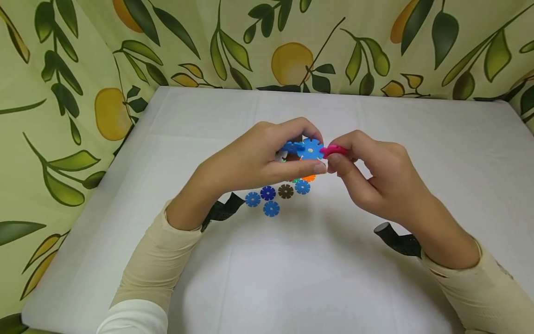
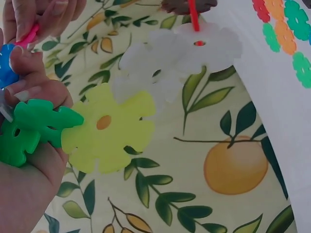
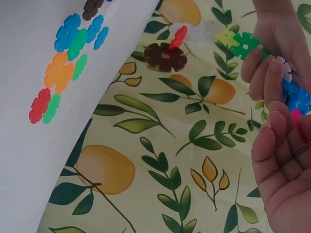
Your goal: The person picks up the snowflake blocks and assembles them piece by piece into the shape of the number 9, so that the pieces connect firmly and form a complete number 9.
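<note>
My left hand (image 1: pixel 260 153) grips a chain of interlocking flower-shaped plastic discs, a blue disc (image 1: pixel 306 153) showing between its thumb and index finger. From that hand the chain runs on through green discs (image 2: pixel 22 148), a yellow disc (image 2: pixel 112 145), whitish discs (image 2: pixel 214 56), a red disc (image 2: pixel 193 12) seen edge-on and a brown disc (image 3: pixel 154 54) at its end. With thumb and fingertips my right hand (image 1: pixel 381 174) pinches a pink disc (image 1: pixel 335 150), whose edge meets the blue disc's rim. Fingers hide part of the chain.
Several loose discs lie on the white-covered table (image 1: pixel 292 278) below the hands, among them a blue disc (image 1: pixel 271 208), a brown disc (image 1: pixel 286 191) and an orange disc (image 3: pixel 59 72). A leaf-and-fruit patterned cloth (image 1: pixel 233 41) hangs along the table's back and left.
</note>
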`<state>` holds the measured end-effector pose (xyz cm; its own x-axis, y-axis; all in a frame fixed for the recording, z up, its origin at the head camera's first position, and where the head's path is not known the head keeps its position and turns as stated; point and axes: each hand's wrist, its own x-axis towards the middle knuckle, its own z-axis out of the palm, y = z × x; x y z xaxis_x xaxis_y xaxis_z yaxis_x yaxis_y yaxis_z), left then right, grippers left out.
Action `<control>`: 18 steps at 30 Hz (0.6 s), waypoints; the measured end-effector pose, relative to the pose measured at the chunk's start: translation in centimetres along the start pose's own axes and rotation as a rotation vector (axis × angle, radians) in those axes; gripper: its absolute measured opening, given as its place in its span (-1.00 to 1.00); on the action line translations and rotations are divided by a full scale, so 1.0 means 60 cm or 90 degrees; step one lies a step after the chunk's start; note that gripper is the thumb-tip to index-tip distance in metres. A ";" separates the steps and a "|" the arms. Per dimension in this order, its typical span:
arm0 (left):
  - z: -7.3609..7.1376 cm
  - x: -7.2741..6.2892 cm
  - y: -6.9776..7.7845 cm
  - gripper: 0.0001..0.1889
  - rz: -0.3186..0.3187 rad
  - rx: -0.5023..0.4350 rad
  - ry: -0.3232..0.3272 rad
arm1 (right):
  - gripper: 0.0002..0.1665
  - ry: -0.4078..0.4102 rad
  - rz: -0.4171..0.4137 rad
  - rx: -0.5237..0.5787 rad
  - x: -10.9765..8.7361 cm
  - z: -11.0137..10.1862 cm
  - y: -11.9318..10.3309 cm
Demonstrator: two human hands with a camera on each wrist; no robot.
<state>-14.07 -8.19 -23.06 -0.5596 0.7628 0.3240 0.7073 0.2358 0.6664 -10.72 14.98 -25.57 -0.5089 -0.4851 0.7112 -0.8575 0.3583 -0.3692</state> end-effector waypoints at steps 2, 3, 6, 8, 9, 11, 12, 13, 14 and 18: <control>0.000 -0.001 0.002 -0.65 -0.011 0.005 -0.019 | -0.61 -0.002 -0.005 -0.008 -0.001 0.001 0.001; 0.001 -0.002 0.003 -0.64 -0.015 0.004 -0.025 | -0.67 -0.003 -0.007 -0.011 -0.001 0.001 0.001; 0.003 -0.003 0.004 -0.65 -0.026 0.003 -0.035 | -0.86 -0.006 -0.008 -0.020 -0.004 0.003 0.004; 0.005 -0.003 0.004 -0.66 -0.026 0.007 -0.037 | -0.92 -0.002 -0.004 -0.024 -0.005 0.005 0.005; 0.007 -0.002 0.003 -0.67 -0.025 0.008 -0.038 | -0.94 -0.001 -0.003 -0.026 -0.005 0.005 0.005; 0.009 0.000 0.002 -0.67 -0.025 0.010 -0.042 | -0.93 0.004 0.001 -0.027 -0.006 0.006 0.006; 0.009 0.000 0.002 -0.68 -0.024 0.012 -0.044 | -0.93 0.005 0.003 -0.027 -0.006 0.007 0.006; 0.010 0.001 0.001 -0.68 -0.024 0.011 -0.047 | -0.93 0.006 0.006 -0.028 -0.006 0.007 0.006; 0.010 0.001 0.001 -0.68 -0.025 0.008 -0.050 | -0.95 0.006 0.009 -0.028 -0.006 0.008 0.005; 0.011 0.002 0.000 -0.69 -0.027 -0.018 -0.066 | -0.91 0.008 0.025 -0.030 -0.007 0.011 0.001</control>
<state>-13.87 -7.71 -23.44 -0.5398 0.8110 0.2257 0.6707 0.2523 0.6975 -10.60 14.69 -26.29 -0.5410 -0.4593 0.7045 -0.8320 0.4148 -0.3684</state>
